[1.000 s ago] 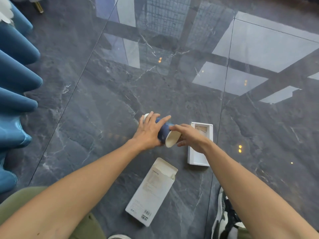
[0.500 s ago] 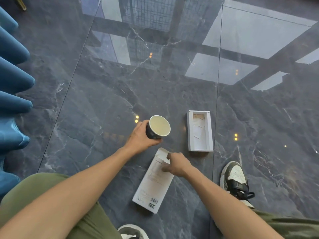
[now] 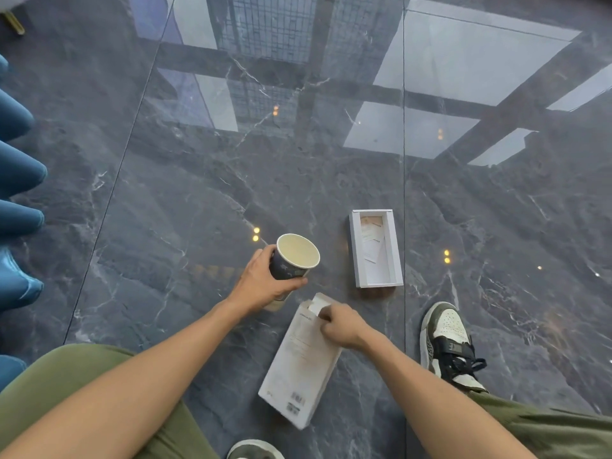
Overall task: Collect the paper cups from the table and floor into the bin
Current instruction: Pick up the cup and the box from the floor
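A dark blue paper cup [image 3: 293,260] with a cream inside is held upright above the dark marble floor, its mouth facing me. My left hand [image 3: 263,283] is wrapped around its side. Just to the right and nearer me, my right hand [image 3: 341,324] pinches the open top flap of a flat white carton [image 3: 298,366] that lies on the floor. No bin is in view.
An open white box tray [image 3: 376,248] lies on the floor to the right of the cup. My right shoe [image 3: 447,342] stands near it and my left shoe [image 3: 255,452] shows at the bottom edge. Blue padded furniture [image 3: 16,200] lines the left edge.
Both hands held the cup on its side a second ago. Now the left hand alone holds it upright, and the right hand has dropped to the white carton and closed on its flap.
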{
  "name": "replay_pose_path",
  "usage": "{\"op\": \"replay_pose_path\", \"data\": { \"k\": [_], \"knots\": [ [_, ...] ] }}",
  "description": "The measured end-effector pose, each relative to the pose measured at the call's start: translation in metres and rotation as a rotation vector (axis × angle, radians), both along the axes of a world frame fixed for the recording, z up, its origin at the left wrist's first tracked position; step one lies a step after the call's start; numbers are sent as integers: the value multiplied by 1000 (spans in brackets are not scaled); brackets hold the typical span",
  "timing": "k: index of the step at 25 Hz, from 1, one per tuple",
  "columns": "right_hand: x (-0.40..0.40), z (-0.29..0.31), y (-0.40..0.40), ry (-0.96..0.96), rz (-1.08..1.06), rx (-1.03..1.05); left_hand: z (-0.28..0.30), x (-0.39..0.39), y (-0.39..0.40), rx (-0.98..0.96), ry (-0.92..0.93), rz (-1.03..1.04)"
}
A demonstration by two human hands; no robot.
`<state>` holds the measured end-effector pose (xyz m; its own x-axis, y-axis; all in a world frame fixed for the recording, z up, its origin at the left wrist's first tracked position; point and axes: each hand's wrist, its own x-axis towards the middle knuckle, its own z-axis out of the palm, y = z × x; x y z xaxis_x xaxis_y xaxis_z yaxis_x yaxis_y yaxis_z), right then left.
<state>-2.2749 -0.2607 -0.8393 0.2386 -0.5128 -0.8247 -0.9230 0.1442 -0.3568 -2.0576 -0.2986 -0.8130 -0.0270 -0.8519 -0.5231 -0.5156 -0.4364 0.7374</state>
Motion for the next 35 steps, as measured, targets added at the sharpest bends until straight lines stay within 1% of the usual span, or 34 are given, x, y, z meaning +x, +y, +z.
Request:
{"op": "replay_pose_path", "data": {
  "k": [2,4,8,12,14,18,20,22,23,24,26,28,29,30,33,35],
  "knots": [
    [-14,18,-27,-45,-41,-98,3,-1,-4,-5,22,26],
    [-35,35,-65,-38,-42,-206,6,-7,-7,4,49,24],
    [-78,52,-128,115,18,-398,6,-34,-17,25,93,29],
    [-102,44,-156,201,93,-411,3,-69,-34,92,207,8],
    [-110,36,-161,210,101,-447,-3,-86,-42,132,262,-15],
    [-120,17,-164,156,-92,-570,-15,-111,-54,238,317,-120],
    [-123,11,-161,94,-203,-607,-17,-120,-57,285,327,-167],
    [-125,10,-151,8,-397,-637,-20,-125,-59,310,330,-193],
    [-126,9,-143,-11,-531,-648,-22,-127,-59,322,339,-199],
    [-129,6,-135,-12,-676,-625,-25,-129,-59,330,347,-199],
    [-136,0,-114,-3,-942,-442,-26,-132,-58,346,370,-186],
    [-142,-10,-97,-49,-1083,-228,-25,-133,-59,360,392,-164],
    [-143,-13,-91,-94,-1120,-155,-25,-134,-60,366,397,-156],
    [-143,-16,-87,-131,-1136,-123,-25,-134,-61,367,395,-158],
    [-143,-19,-82,-158,-1109,-101,-25,-138,-64,370,394,-172],
    [-140,-16,-82,-217,-1126,-96,-22,-140,-67,368,417,-152]
  ]
}}
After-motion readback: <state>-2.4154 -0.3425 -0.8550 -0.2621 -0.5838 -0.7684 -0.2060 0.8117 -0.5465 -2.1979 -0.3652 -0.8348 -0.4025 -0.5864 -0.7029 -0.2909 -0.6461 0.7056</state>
